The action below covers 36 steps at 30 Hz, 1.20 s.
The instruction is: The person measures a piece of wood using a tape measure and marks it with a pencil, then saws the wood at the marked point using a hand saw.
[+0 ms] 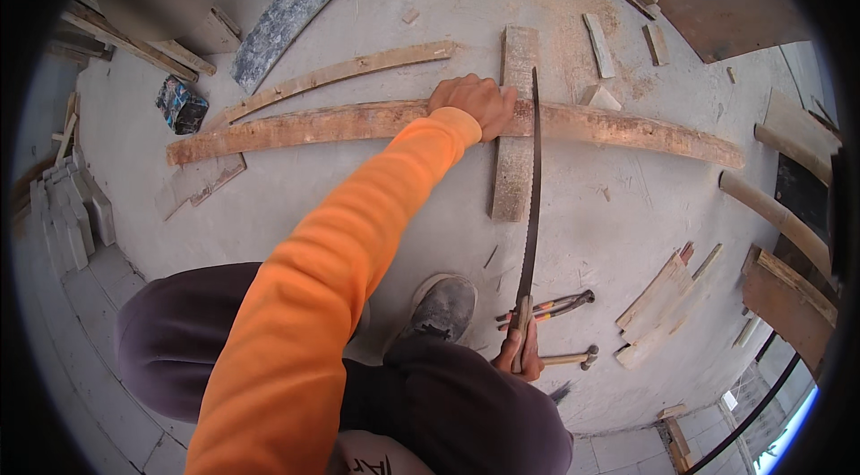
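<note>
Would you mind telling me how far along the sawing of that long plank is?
Done: the long plank lies across a short board, pinned by the left hand. In hand: the right hand grips the saw, its blade laid across the plank. Left: the cut itself; the plank looks whole, and no kerf can be made out.

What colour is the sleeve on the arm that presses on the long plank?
Bright orange; the sleeve shows best in the head view, the only view.
</note>
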### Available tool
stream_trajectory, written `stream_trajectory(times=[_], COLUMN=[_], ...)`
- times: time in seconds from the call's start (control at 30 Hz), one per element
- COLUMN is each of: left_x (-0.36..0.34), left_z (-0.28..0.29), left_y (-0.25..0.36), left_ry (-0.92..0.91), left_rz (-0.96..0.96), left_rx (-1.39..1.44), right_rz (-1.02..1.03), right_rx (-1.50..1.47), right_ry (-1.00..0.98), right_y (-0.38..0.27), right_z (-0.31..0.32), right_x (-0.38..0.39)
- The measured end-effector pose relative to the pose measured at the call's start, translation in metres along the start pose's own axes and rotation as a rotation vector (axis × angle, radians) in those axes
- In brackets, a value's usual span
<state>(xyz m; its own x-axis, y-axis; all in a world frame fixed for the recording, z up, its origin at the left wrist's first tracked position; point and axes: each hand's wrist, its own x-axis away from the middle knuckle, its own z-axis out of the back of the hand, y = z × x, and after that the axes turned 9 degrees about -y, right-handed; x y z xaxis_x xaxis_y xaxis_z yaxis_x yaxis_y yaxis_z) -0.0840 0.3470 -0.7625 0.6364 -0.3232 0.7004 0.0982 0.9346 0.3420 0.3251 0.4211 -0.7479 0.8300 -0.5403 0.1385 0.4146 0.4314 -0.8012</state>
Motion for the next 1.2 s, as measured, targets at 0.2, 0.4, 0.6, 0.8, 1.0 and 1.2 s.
stream_trajectory(times=[0.2,0.4,0.6,0.8,1.0,1.2], left_x=[0.000,0.002,0.009,0.005,0.005,0.000], left_z=[-0.016,-0.009,-0.005,-0.020,-0.008,-0.015], left_y=[-0.008,-0.013,-0.017,-0.017,-0.005,-0.014], left_ry=[0.068,0.053,-0.023,0.035,0.023,0.101], left_rz=[-0.018,-0.021,0.017,-0.029,-0.024,-0.039], left_rx=[0.025,0.018,-0.002,-0.004,0.018,-0.005], right_rz=[0.284,0.087,-0.017,0.286,-0.016,0.129], right_rx=[-0.091,-0.068,0.031,-0.162,0.046,-0.148], right_ry=[0.087,-0.030,-0.070,0.025,-0.064,0.006], right_y=[-0.050,-0.044,-0.010,-0.063,0.004,-0.062], right_z=[-0.071,-0.045,-0.017,-0.082,0.002,-0.074], right_x=[-0.170,-0.114,-0.032,-0.210,-0.012,-0.184])
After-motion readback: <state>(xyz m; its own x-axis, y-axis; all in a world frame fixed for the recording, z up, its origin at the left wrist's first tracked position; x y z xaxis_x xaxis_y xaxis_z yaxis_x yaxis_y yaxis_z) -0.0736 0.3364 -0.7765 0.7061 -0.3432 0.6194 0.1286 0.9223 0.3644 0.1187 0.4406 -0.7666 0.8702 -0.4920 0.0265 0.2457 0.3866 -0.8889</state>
